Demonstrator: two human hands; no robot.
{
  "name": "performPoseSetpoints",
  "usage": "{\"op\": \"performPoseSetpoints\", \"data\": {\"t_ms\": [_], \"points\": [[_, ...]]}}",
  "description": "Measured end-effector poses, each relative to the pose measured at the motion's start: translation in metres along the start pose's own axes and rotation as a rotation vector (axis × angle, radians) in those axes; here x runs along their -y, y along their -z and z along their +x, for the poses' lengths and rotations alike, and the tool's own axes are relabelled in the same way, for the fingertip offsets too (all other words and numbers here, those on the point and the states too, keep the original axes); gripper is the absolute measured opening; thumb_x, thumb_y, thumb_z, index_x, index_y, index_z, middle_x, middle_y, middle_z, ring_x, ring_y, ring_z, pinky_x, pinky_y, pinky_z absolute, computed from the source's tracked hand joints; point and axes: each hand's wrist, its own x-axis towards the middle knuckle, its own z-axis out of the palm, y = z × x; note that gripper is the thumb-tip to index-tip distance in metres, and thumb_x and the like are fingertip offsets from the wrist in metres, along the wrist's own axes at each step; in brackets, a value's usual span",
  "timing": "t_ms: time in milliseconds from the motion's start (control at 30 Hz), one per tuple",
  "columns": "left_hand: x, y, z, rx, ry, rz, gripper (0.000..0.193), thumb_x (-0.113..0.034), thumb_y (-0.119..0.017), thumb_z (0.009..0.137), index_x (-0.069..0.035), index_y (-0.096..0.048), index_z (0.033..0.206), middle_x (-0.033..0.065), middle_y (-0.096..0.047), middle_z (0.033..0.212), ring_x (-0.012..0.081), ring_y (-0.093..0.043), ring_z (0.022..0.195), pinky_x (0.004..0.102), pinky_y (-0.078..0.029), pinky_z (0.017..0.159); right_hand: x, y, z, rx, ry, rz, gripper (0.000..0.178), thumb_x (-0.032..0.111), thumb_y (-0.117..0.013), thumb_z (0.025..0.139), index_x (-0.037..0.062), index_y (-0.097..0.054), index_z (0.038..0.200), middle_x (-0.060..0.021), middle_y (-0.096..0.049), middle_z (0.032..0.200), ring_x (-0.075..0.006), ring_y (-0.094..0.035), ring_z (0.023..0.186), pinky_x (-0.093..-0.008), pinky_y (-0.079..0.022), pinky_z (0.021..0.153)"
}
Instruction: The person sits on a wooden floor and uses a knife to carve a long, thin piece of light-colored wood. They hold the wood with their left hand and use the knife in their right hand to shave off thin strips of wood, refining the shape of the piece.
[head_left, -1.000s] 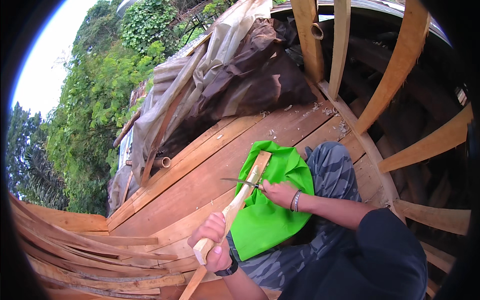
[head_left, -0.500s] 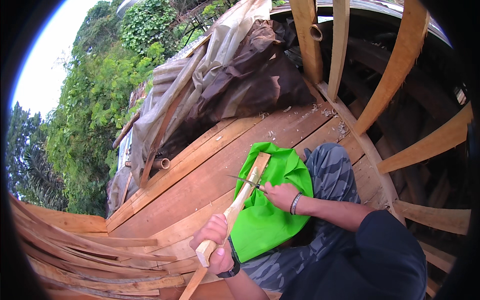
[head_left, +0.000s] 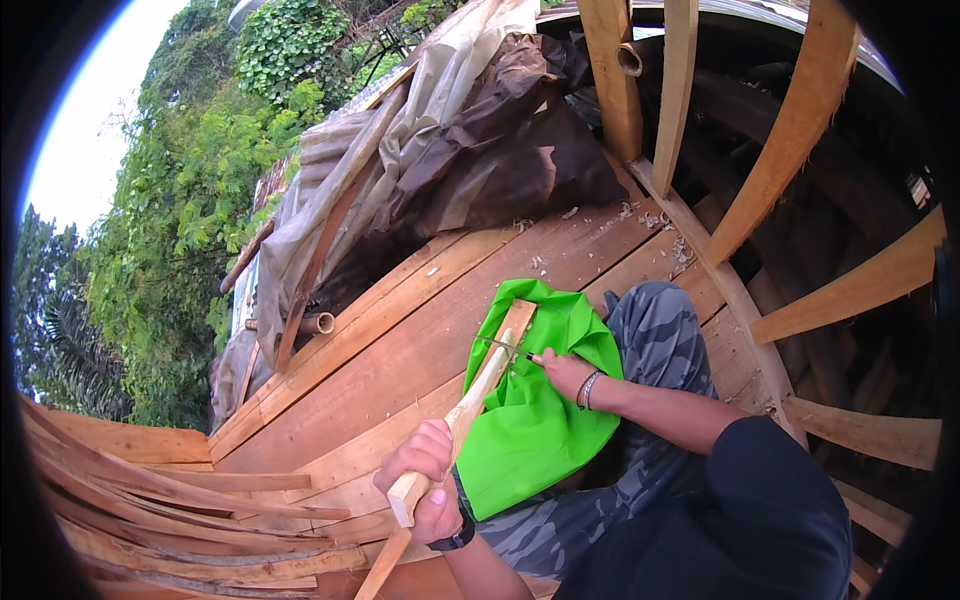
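My left hand (head_left: 425, 475) is wrapped round the thick near end of a pale carved wooden piece (head_left: 466, 408), which slants away from me. In my right hand (head_left: 566, 374) is the handle of a knife (head_left: 508, 347); its thin blade lies across the narrow far end of the piece. A flat wooden strip (head_left: 519, 317) shows beyond that end, and what looks like the same strip emerges below my left hand. Bright green cloth (head_left: 540, 432) drapes over my lap beneath the work, partly covering my camouflage trousers (head_left: 655, 330).
Plank flooring (head_left: 400, 345) with scattered wood shavings (head_left: 682, 250) surrounds me. Long thin wooden strips (head_left: 200, 520) are piled at lower left. Upright wooden ribs (head_left: 785, 150) curve along the right. A brown tarpaulin (head_left: 480, 165) and a bamboo pole (head_left: 318, 323) lie ahead.
My right hand and the knife have moved away from me, along the wooden piece toward its far tip. My left hand keeps its grip, and the view has shifted slightly.
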Motion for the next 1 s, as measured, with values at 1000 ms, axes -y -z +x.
{"op": "performPoseSetpoints", "data": {"t_ms": [1000], "points": [[-0.003,0.004,-0.004,-0.019,-0.016,0.047,0.024,-0.024,-0.056,0.066,-0.007,-0.039,0.068,0.0045,-0.037,0.059,0.0174,-0.034,0.057,0.0357,-0.031,0.065,0.026,0.008,0.006,0.027,0.023,0.030,0.018,0.015,-0.044,0.095,0.0010,-0.041,0.104,-0.0244,-0.062,0.083,-0.0400,-0.064,0.073,-0.0475,-0.053,0.062]]}}
